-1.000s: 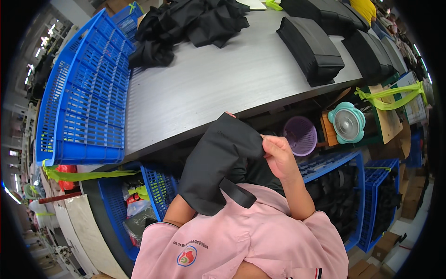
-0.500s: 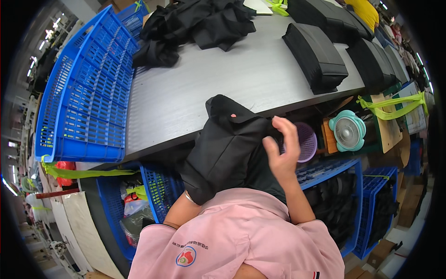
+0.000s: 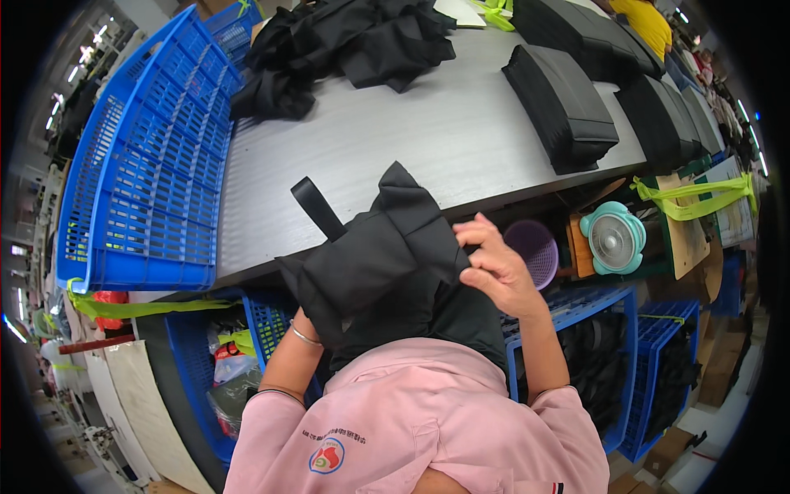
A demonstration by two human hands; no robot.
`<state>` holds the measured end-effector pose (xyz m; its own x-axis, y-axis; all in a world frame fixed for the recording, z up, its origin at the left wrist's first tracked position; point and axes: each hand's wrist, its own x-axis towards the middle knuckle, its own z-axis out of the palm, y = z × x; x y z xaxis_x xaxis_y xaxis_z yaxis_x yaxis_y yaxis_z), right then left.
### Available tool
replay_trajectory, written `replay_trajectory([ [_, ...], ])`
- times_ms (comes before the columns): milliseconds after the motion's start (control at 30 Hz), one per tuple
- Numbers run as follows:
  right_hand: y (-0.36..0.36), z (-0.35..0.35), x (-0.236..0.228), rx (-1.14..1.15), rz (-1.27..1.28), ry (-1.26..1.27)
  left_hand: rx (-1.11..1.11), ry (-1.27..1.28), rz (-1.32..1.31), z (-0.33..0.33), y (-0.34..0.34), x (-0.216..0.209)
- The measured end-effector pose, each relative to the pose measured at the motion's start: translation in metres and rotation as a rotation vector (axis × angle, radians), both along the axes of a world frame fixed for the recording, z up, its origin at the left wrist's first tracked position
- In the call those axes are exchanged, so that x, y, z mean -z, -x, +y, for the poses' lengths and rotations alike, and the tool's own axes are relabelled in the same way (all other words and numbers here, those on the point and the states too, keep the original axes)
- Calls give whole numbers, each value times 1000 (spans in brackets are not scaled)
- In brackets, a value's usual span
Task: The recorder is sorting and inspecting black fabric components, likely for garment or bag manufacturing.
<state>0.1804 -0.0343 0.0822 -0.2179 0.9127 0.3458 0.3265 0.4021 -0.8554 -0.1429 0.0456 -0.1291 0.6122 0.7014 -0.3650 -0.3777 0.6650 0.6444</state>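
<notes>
A black sewn fabric piece [image 3: 362, 259], pouch-like and creased, is held up over my lap at the near edge of the table. From its upper left side sticks out a black strap loop [image 3: 318, 207]. My left hand [image 3: 302, 321] reaches into or under the cloth from the left; only the part by the braceleted wrist shows, and its fingers are hidden. At the piece's right edge, my right hand [image 3: 494, 267] is closed, thumb and fingers pinching the cloth.
Loose black fabric pieces [image 3: 346, 45] lie heaped on the grey table [image 3: 395, 123]. Stacked black pieces [image 3: 564, 107] stand at right. A blue crate [image 3: 152, 173] rests on the left side. Below the edge are a purple basket [image 3: 533, 251], a small fan [image 3: 615, 237] and blue crates [image 3: 634, 370].
The fabric piece has turned and shifted left, and its strap loop now shows. My right hand, apart from the cloth before, has closed on its edge. My left arm has moved left.
</notes>
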Motion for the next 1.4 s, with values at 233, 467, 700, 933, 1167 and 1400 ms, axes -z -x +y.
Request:
replay_trajectory([
  [233, -13, 93, -8, 403, -396, -237, 84, -191, 394, 48, -15, -26],
  [467, -13, 123, 35, 784, -145, -282, -150, -398, 416, 0, -61, -144],
  [700, 37, 27, 83, 444, 609, 339, -508, -949, 690, 40, -52, -160],
  [933, 59, 50, 76, 477, 457, 281, 44, -347, 297, 84, -70, -146],
  [1167, 75, 63, 79, 682, -132, 23, 432, -279, 97, 99, -82, -143],
  [1400, 65, 80, 101, 866, -471, -147, 429, -459, 141, 83, -100, -152],
])
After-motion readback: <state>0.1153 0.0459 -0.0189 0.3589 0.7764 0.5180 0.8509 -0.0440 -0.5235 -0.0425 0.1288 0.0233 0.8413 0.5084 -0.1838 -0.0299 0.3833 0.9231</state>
